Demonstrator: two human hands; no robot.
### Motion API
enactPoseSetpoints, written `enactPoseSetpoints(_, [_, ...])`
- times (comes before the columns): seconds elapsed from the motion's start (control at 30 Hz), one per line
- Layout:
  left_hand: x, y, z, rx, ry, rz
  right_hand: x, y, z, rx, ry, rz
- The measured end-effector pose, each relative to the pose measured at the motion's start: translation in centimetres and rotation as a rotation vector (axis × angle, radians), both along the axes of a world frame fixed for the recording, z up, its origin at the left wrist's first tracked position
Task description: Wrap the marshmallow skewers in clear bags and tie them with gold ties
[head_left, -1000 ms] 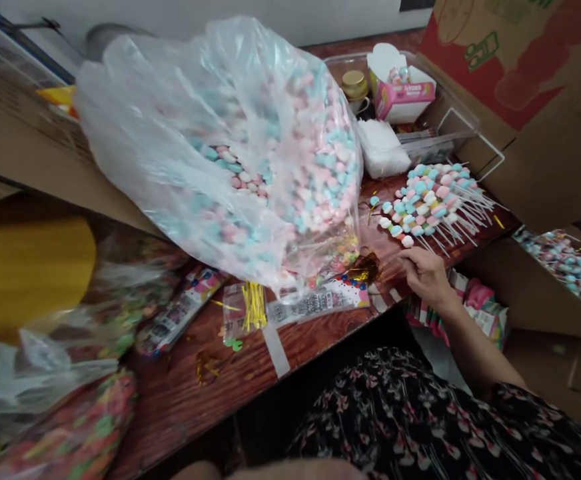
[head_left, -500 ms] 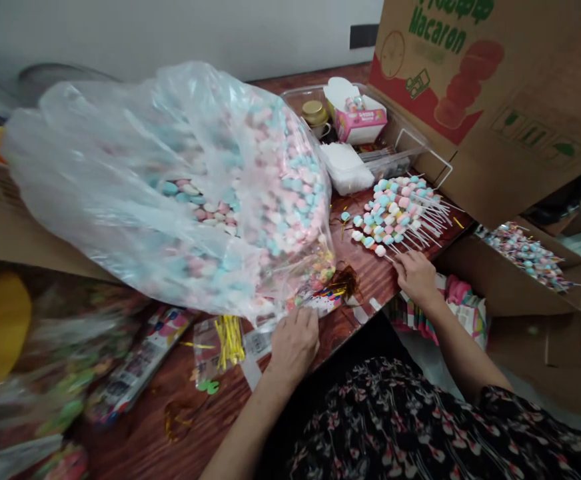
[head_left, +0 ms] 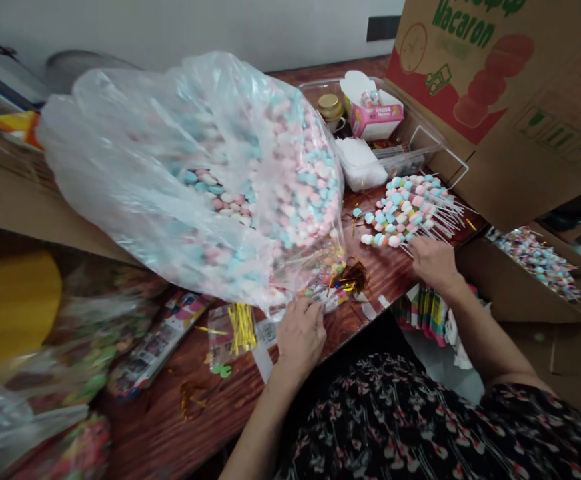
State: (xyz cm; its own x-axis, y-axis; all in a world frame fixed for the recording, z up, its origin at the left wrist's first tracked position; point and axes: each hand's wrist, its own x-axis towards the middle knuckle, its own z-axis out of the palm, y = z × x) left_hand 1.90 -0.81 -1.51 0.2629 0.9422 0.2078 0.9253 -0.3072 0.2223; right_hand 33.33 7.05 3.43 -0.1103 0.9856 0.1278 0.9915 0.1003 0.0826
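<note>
Apparently taking a marshmallow skewer [head_left: 380, 239], pinching its stick [head_left: 407, 251] with right hand [head_left: 434, 264]; resting left hand [head_left: 300, 333] on packet [head_left: 267, 332], being unable to tell that grip; probably needing gentle lifting.

A black blouse or dress [head_left: 395, 420] is worn, scattered with small pinkish-red and white blossoms on pale stems. The right arm [head_left: 490, 333] is covered to about the elbow by a matching sleeve [head_left: 525, 397]; the left hand [head_left: 301, 333] and right hand [head_left: 435, 265] are left bare.

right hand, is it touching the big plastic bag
Apart: the head view shows a stretch of wooden tabletop between the right hand and the big plastic bag.
</note>
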Motion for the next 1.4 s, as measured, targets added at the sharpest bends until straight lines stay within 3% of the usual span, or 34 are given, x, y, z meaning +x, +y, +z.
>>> enactPoseSetpoints(0.13, [-0.6, 0.3, -1.0, -0.033, -0.145, 0.015, -0.3, 1.2, 6.0, -0.089, -0.237, 0.233])
enactPoseSetpoints(0.27, [-0.5, 0.2, -1.5, -0.010, -0.231, 0.050, -2.3, 2.2, 8.6, -0.216, -0.386, 0.432])
enactPoseSetpoints(0.5, [-1.0, -0.4, -0.5, -0.078, -0.233, 0.013, -4.1, 3.9, 9.0, -0.225, -0.294, 0.626])
enactPoseSetpoints(0.8, [-1.9, 0.0, -1.2, -0.143, -0.410, 0.062, -3.8, 8.7, 7.6, -0.330, -0.266, 0.724])
enactPoseSetpoints(0.97, [-2.2, 0.1, -1.1, -0.174, -0.486, 0.041, -4.1, 9.8, 7.5, -0.318, -0.265, 0.734])
enactPoseSetpoints(1.13, [-2.8, 0.2, -1.4, -0.172, -0.590, 0.002, -4.1, 9.1, 8.1, -0.319, -0.388, 0.677])
enactPoseSetpoints(1.23, [-2.9, 0.5, -1.5, -0.179, -0.634, 0.022, -2.6, 7.9, 8.6, -0.317, -0.447, 0.569])
enactPoseSetpoints(1.33, [-2.9, 0.8, -1.3, -0.217, -0.682, 0.088, 0.2, 5.6, 8.8, -0.239, -0.353, 0.474])
enactPoseSetpoints(1.4, [-3.0, 1.0, -1.1, -0.267, -0.714, 0.127, 1.9, 3.3, 8.5, -0.093, -0.150, 0.445])
